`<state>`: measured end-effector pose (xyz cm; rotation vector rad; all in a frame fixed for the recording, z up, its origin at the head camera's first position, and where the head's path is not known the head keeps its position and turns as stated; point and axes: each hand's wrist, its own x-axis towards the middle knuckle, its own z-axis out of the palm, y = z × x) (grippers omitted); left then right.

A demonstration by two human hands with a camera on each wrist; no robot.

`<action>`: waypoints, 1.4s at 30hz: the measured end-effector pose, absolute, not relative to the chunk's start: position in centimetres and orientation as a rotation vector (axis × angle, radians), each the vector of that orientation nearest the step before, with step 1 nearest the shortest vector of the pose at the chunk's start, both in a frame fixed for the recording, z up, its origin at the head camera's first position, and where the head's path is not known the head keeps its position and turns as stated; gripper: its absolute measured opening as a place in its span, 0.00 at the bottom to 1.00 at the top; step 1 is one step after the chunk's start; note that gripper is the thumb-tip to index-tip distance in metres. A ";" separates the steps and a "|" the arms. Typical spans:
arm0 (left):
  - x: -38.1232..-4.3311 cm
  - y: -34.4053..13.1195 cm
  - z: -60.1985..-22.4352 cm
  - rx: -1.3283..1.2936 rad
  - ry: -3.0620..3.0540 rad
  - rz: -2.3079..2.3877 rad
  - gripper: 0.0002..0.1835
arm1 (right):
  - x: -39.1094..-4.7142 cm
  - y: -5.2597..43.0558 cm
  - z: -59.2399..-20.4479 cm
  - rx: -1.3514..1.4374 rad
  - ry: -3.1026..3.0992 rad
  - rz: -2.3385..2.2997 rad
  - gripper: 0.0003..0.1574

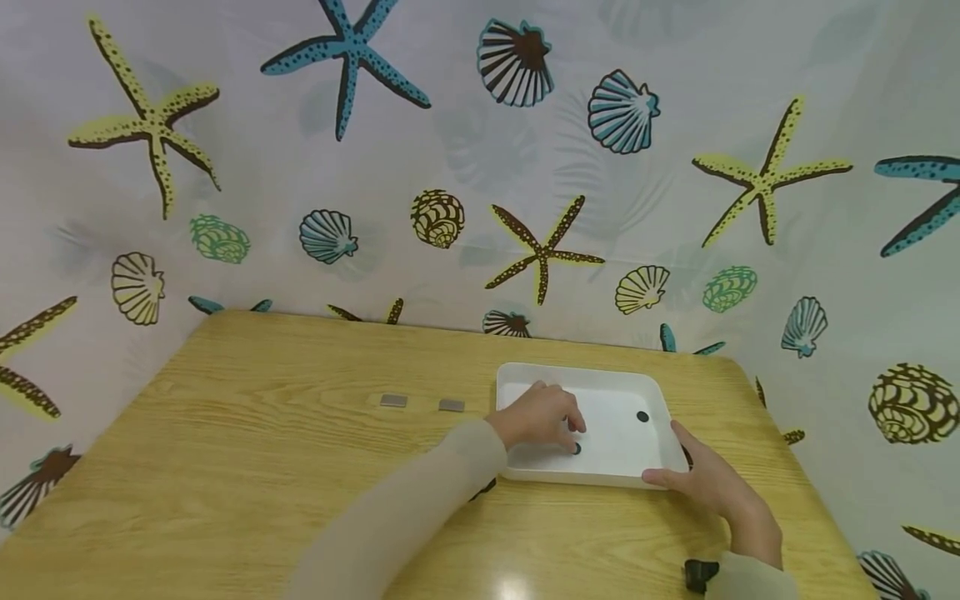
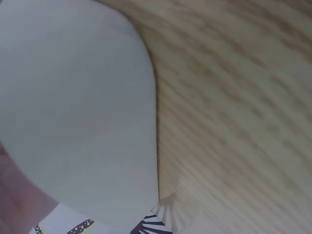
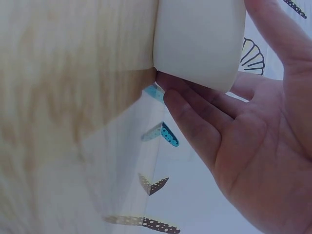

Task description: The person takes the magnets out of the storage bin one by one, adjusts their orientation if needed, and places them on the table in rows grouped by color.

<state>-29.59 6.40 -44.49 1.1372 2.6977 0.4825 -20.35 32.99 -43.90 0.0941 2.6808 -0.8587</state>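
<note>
A shallow white tray (image 1: 611, 479) lies at the right side of the table. My left hand (image 1: 542, 417) reaches over its left wall, fingers bent and spread from the thumb. The thumb tip is right at a small black disc (image 1: 577, 449) on the tray floor. Another black disc (image 1: 642, 417) lies toward the tray's right end. At the tray's near right corner, my right hand (image 1: 708, 475) grips the wall, thumb at the front and fingers around the right side. In the right wrist view, those fingers reach along the tray's outer wall (image 3: 200, 44).
Two small grey rectangular pieces (image 1: 393, 401) lie on the wooden table (image 1: 300, 450) left of the tray. A curtain (image 1: 420, 167) printed with shells and starfish hangs behind the table and along both sides.
</note>
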 end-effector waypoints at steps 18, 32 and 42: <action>-29.0 5.9 -45.0 1.074 2.704 0.463 0.06 | -20.5 32.2 -43.6 0.073 2.679 -0.860 0.80; -29.5 5.2 -44.4 1.115 2.731 0.614 0.05 | -20.5 32.3 -43.8 0.073 2.685 -0.833 0.80; -29.2 4.1 -42.5 1.195 2.761 0.681 0.06 | -20.3 32.8 -43.8 0.088 2.669 -0.829 0.81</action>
